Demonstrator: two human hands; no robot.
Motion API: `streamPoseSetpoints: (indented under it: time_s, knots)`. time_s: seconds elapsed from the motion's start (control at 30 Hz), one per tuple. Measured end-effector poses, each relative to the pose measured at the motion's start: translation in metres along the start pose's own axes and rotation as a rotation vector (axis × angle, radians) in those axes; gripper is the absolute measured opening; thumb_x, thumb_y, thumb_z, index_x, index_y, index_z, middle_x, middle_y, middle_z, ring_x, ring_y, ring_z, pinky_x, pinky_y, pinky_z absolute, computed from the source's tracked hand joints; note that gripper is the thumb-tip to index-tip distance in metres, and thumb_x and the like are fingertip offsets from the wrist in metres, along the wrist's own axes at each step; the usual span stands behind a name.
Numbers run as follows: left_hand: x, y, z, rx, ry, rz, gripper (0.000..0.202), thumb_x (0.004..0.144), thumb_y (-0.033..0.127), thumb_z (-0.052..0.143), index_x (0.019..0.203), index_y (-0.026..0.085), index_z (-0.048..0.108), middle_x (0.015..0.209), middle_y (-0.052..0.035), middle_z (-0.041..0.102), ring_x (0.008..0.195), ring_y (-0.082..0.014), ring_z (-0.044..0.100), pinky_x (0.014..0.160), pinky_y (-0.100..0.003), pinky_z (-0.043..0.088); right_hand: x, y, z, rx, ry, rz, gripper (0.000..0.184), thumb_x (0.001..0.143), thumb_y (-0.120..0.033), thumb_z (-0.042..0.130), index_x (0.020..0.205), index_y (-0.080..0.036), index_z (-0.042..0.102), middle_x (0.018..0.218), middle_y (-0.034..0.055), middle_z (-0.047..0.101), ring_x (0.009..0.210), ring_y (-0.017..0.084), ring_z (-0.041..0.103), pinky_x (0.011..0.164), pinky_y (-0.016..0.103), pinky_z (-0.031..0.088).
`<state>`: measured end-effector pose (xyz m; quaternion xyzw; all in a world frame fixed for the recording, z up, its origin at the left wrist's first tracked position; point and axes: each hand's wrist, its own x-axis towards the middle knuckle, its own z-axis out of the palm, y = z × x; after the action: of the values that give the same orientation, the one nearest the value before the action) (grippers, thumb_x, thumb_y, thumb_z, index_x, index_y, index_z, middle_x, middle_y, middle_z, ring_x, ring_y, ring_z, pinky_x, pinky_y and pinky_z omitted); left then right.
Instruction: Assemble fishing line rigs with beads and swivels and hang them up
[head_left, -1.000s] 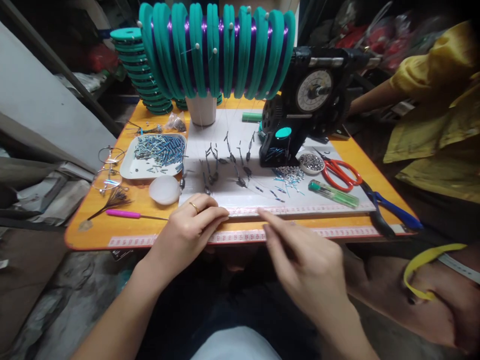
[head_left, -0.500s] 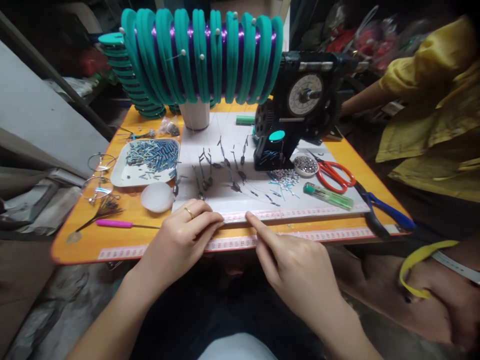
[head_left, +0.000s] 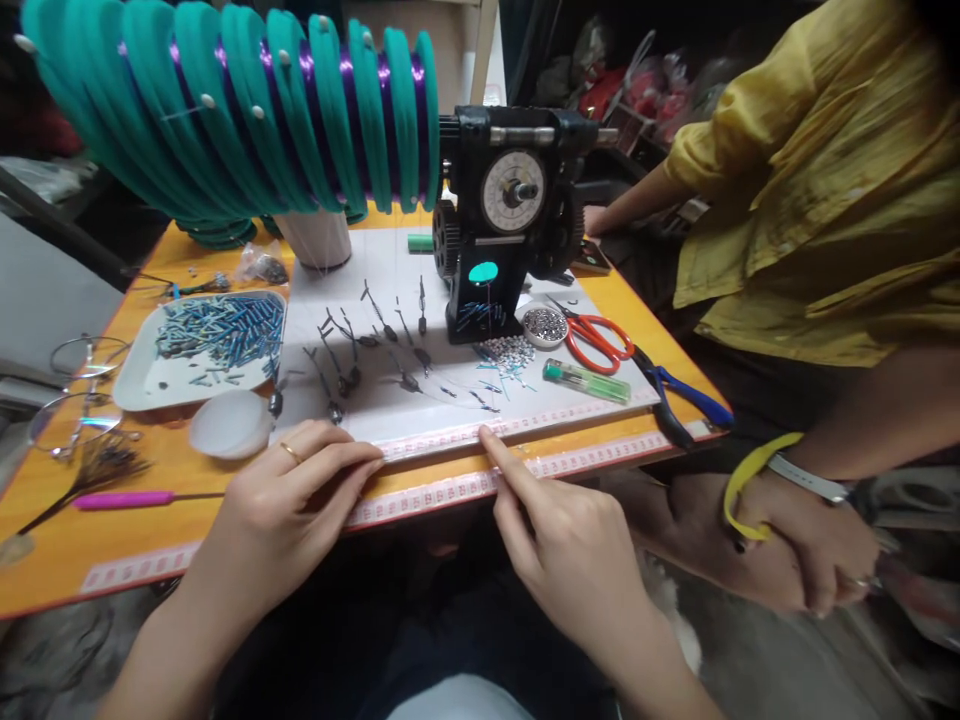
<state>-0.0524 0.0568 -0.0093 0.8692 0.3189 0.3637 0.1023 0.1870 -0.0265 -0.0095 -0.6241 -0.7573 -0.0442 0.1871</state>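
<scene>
My left hand [head_left: 289, 500] rests at the front edge of the white mat [head_left: 390, 285], ring on one finger. Its fingers are curled together, with the tips on the measuring tape [head_left: 577, 412] printed along that edge. My right hand [head_left: 566, 545] is to its right. The index finger is stretched out with its tip touching the same tape, and the other fingers are curled. Anything thin held in either hand is too fine to see. Small dark rigs on thin line [head_left: 341, 365] lie on the mat just beyond my fingers.
Teal spools [head_left: 247, 110] and a black dial winder [head_left: 510, 200] stand at the back of the orange table [head_left: 135, 545]. Also there: tray of blue tubes [head_left: 139, 392], white dish [head_left: 229, 422], bead bowl [head_left: 545, 325], red scissors [head_left: 600, 340], green lighter [head_left: 589, 381], blue pliers [head_left: 694, 400], pink tool [head_left: 124, 498]. A person in yellow [head_left: 825, 200] sits right.
The view has swung to the right, bringing more of the person in yellow into sight. Both my hands stay at the mat's front edge, the gap between them a little wider.
</scene>
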Motion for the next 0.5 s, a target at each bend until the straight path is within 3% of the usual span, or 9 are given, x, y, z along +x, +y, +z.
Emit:
streamPoseSetpoints:
  time_s: [0.5]
  knots:
    - [-0.0014,0.0024,-0.0025,0.01,-0.03,-0.061,0.009,0.091,0.013,0.066,0.099,0.016,0.068,0.083,-0.0013,0.061,0.076,-0.0101,0.059,0.074,-0.021,0.047,-0.0057,0.0021,0.0067,0.1,0.019,0.024,0.048,0.097,-0.015,0.046,0.144,-0.011,0.053,0.062,-0.0033,0.065,0.049,0.015,0.059,0.052,0.033,0.031]
